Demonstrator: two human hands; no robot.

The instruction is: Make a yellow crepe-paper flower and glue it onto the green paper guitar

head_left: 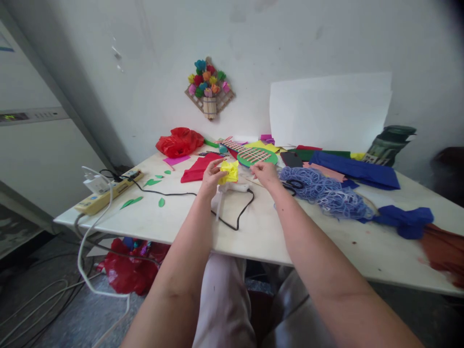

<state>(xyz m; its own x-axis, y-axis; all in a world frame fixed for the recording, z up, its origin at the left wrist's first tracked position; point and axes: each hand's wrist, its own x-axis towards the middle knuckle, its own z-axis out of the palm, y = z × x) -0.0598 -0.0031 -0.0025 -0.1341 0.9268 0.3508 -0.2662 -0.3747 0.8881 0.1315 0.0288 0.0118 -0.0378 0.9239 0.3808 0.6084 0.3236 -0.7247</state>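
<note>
My left hand [211, 179] pinches a small crumpled piece of yellow paper [229, 171] above the table. Off to its right, my right hand [264, 174] is closed with fingertips together; whatever it holds, if anything, is too small to make out. Below the yellow paper lies a white glue gun [237, 187] with a black cord. Just beyond my hands is a green round piece [273, 158] with a lattice of thin sticks [253, 153] across it. Black-handled scissors [294, 184] lie right of my right hand, partly under blue yarn [319, 188].
Green paper leaves [151, 182] and a power strip [108, 193] are on the left. Red paper [199, 167] and a red plastic bag [179, 141] lie behind. Blue paper [357, 170] and a dark bottle [389, 145] stand right. A flower decoration [209, 89] hangs on the wall.
</note>
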